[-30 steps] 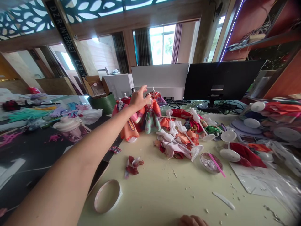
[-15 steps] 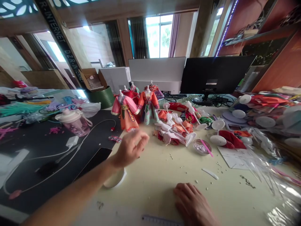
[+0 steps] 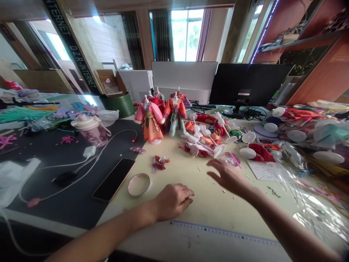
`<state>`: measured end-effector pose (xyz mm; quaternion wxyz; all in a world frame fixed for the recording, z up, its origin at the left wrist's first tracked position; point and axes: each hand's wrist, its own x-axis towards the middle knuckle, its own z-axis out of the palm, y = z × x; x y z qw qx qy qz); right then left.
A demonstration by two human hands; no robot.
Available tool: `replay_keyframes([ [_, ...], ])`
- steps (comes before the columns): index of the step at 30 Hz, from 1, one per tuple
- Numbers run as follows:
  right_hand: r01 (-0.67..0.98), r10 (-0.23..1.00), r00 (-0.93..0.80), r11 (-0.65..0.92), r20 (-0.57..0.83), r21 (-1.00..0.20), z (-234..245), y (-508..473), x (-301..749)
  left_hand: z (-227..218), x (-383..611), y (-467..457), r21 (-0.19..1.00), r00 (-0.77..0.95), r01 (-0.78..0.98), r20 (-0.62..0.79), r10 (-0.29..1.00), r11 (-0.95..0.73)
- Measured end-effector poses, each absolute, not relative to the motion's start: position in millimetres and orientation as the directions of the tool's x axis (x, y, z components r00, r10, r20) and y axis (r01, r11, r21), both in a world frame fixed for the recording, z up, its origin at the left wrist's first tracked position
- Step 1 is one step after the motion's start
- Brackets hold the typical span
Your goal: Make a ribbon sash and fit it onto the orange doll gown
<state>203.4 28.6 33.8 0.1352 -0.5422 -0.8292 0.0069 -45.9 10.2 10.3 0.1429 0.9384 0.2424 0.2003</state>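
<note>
My left hand (image 3: 176, 202) is low over the cream tabletop, just above a ruler (image 3: 212, 230). Its fingers are loosely bent, slightly apart from the thumb, and nothing shows in them. My right hand (image 3: 225, 175) reaches forward with thumb and fingers spread, holding nothing. It is nearest a small bowl (image 3: 227, 159) of white bits with a pink stick, and a heap of white doll forms and cloth (image 3: 200, 142). A small dark red piece of fabric (image 3: 160, 162) lies beyond a roll of tape (image 3: 139, 184). Behind stand doll forms in a pink-and-orange dress (image 3: 151, 122) and a red robe (image 3: 175, 116).
A phone (image 3: 114, 179), a charging cable and a pink-lidded bottle (image 3: 91, 131) lie or stand on the dark mat at left. Clear plastic wrap (image 3: 313, 203) and a pile of dressed forms (image 3: 297, 127) crowd the right. Two monitors (image 3: 249, 85) stand behind.
My left hand has drawn back towards me from near the dressed dolls, and the red fabric piece now shows there. My right hand has moved forward, its fingers spreading. The view has shifted slightly.
</note>
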Motion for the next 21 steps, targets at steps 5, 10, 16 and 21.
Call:
replay_keyframes([
  [5, 0.948, 0.925, -0.283, 0.31, 0.252, -0.075, 35.1, 86.8, 200.6, -0.4, -44.9, 8.4, 0.348, 0.766, 0.368, 0.413, 0.493, -0.862],
  [10, 0.962, 0.946, -0.263, 0.273, 0.188, -0.027, 19.5, 125.5, 183.0, -13.9, -43.9, 7.1, 0.319, 0.759, 0.318, 0.48, 0.441, -0.893],
  [16, 0.969, 0.958, -0.246, 0.244, 0.146, 0.033, 1.7, 151.5, 159.2, -25.8, -44.4, 10.1, 0.333, 0.715, 0.29, 0.548, 0.434, -0.897],
  [21, 0.974, 0.963, -0.226, 0.225, 0.144, 0.021, -5.3, 160.7, 149.5, -28.6, -46.8, 9.5, 0.345, 0.728, 0.299, 0.521, 0.446, -0.89],
])
